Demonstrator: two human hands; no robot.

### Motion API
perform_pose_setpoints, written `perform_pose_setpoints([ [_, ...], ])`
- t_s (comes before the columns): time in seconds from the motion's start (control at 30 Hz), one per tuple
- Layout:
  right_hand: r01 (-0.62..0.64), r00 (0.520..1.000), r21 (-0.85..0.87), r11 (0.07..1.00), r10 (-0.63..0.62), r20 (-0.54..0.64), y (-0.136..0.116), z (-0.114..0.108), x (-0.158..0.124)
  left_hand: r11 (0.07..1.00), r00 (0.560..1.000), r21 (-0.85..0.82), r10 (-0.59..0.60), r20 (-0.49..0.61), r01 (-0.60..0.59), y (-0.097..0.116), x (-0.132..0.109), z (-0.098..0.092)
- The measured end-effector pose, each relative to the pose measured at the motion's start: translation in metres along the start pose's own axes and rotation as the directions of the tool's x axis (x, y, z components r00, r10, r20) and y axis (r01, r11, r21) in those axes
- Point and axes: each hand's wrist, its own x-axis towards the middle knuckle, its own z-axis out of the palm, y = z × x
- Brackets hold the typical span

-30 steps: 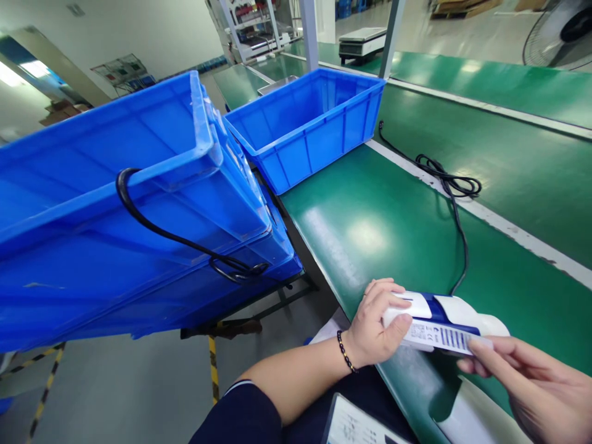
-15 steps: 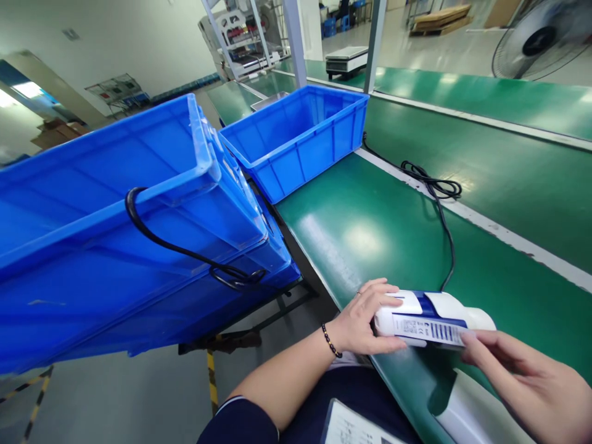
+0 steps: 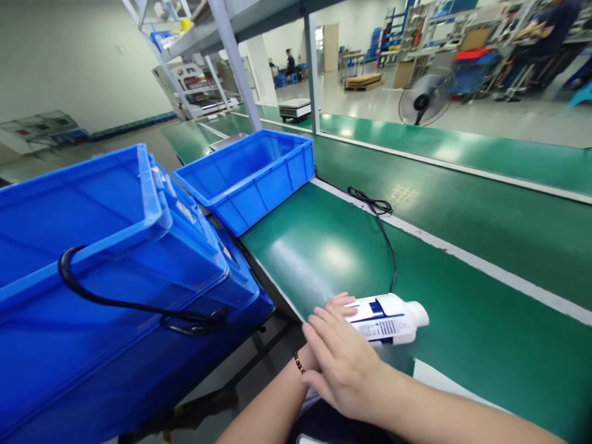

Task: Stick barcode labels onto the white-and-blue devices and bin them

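Observation:
A white and blue corded device with a printed label along its side lies at the near edge of the green work surface. My left hand holds its left end, the fingers resting over the top; most of this hand is hidden. Across it lies my right hand, fingers stretched out and thumb apart, over the back of the left hand near the beaded bracelet. Nothing shows in the right hand. A black cable runs from the device's far side to a bundled coil. Part of a white sheet-like piece shows beside my right forearm.
A blue bin stands on the surface at the back left. Stacked blue crates fill the left side, a black cable hanging over one rim. Metal posts rise behind, with a scale and a fan farther off.
My right hand has left the device's label side and moved left onto my left hand. The left hand still holds the device. The view has tilted up and turned right.

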Motion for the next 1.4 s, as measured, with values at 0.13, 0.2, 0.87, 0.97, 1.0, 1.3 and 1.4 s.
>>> perform_pose_setpoints([
  [0.13, -0.011, 0.995, -0.029, 1.0, 0.013, 0.101, 0.016, 0.019, 0.005, 1.0, 0.999, -0.005, 0.002, -0.049, -0.002, 0.003, -0.005, 0.0],
  [0.2, -0.031, 0.982, -0.048, 0.998, 0.039, 0.182, 0.03, 0.014, -0.001, 0.999, 0.99, 0.044, -0.029, 0.14, 0.023, 0.001, 0.003, -0.007],
  [0.87, -0.623, 0.705, 0.187, 0.76, 0.442, 0.554, 0.129, -0.053, -0.111, 0.707, 0.834, 0.627, -0.096, 0.543, -0.326, 0.046, 0.036, -0.01],
  [0.97, -0.643, 0.691, 0.189, 0.742, 0.456, 0.561, 0.129, -0.056, -0.088, 0.512, 0.793, 0.741, -0.171, 0.584, -0.435, 0.053, 0.052, 0.0],
  [1.0, -0.651, 0.684, 0.171, 0.739, 0.474, 0.555, 0.13, -0.061, -0.082, 0.478, 0.788, 0.756, -0.19, 0.586, -0.447, 0.052, 0.058, 0.0],
  [1.3, -0.766, 0.501, -0.143, 0.626, 0.722, 0.477, 0.121, -0.162, -0.142, 0.312, 0.789, 0.802, -0.202, 0.581, -0.51, -0.001, 0.118, -0.06],
  [1.4, -0.829, 0.34, -0.198, 0.522, 0.754, 0.562, 0.103, -0.174, -0.174, 0.275, 0.797, 0.831, -0.254, 0.548, -0.484, -0.009, 0.141, -0.076],
])
